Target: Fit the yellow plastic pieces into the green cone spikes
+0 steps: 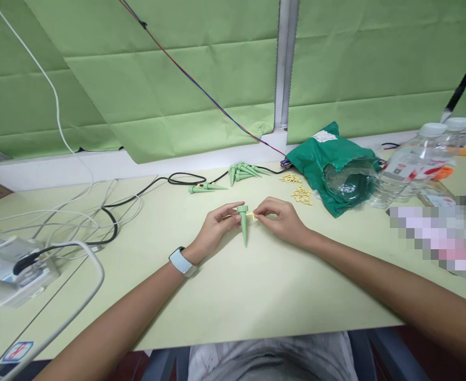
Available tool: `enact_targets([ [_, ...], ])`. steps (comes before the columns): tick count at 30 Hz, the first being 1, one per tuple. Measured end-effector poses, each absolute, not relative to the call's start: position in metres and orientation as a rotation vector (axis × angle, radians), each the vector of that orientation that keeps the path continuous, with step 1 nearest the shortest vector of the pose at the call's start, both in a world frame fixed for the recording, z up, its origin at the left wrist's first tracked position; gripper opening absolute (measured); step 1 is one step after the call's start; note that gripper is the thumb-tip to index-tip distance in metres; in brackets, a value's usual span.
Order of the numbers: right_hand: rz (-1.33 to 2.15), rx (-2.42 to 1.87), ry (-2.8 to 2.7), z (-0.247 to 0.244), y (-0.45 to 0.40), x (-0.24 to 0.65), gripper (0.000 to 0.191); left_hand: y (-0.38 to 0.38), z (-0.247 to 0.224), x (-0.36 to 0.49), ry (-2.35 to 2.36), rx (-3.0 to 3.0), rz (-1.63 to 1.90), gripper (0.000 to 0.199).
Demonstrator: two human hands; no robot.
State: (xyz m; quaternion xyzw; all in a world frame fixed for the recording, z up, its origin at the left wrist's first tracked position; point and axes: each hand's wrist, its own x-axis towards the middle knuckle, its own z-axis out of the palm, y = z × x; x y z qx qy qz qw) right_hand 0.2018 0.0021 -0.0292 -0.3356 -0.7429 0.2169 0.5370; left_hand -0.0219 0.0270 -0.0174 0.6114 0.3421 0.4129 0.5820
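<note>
Pinched in the fingers of my left hand (217,225) is a green plastic watering spike (244,225), its wide cap up and its point down over the table. My right hand (278,219) is closed on a small yellow plastic peg (251,215), held against the side of the spike just below the cap. Whether the peg sits inside the spike cannot be made out. Farther back lie a pile of similar green spikes (247,172) and a pair of spikes (206,188). Two small heaps of yellow pegs (301,194) lie behind my right hand.
A torn green plastic bag (332,159) stands at the back right, beside clear plastic bottles (408,164). Cables (114,211) and a white power strip (22,270) spread over the left of the table (233,296). Green blinds (169,79) hang behind.
</note>
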Motion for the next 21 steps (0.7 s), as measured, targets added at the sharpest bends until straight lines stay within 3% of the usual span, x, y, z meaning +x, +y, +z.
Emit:
enact_targets([
  [21,0.331,-0.693,-1.968,-0.0245,-0.0024,0.2057,0.017,0.0215,-0.014,-0.025,0.727,1.359,0.813,0.037],
])
